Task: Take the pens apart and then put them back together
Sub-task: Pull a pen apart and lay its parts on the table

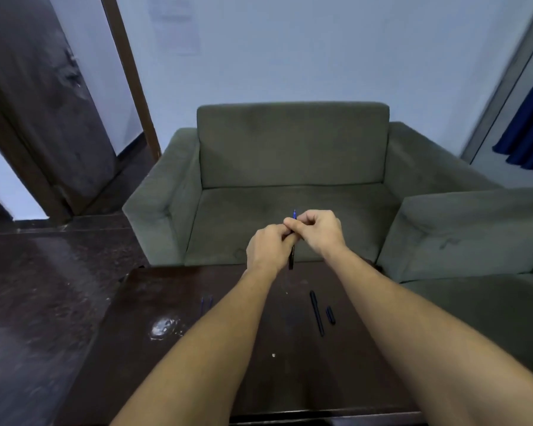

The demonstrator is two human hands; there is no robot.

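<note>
The head view looks down along two bare forearms that reach forward over a dark wooden table (173,373). Both hands meet above the table's far edge, in front of a grey-green armchair (290,155).

The left hand (266,249) and the right hand (319,230) are closed together on one pen (291,256), which stands nearly upright between them. The fingers (290,223) of the right hand curl over the pen's upper part, and those of the left hand wrap it just below, so the two hands touch. A thin blue tip (294,214) pokes up above the right hand, and the dark barrel hangs out below the left hand, its lower end level with the table's far edge. How the fingers pinch underneath is hidden by the knuckles.

On the table, between the forearms and nearer the right one, lies a long dark pen body (317,313), pointing away from the person. Just beside it on the right lies a short dark cap (330,315), apart from it. To the left of the left forearm lie two thin blue pieces (206,303), close together; they are too blurred to tell what they are. A whitish smear (163,327) marks the table nearer the left edge.

A second grey-green seat (474,235) stands at the right, and a dark door (43,103) at the far left.
</note>
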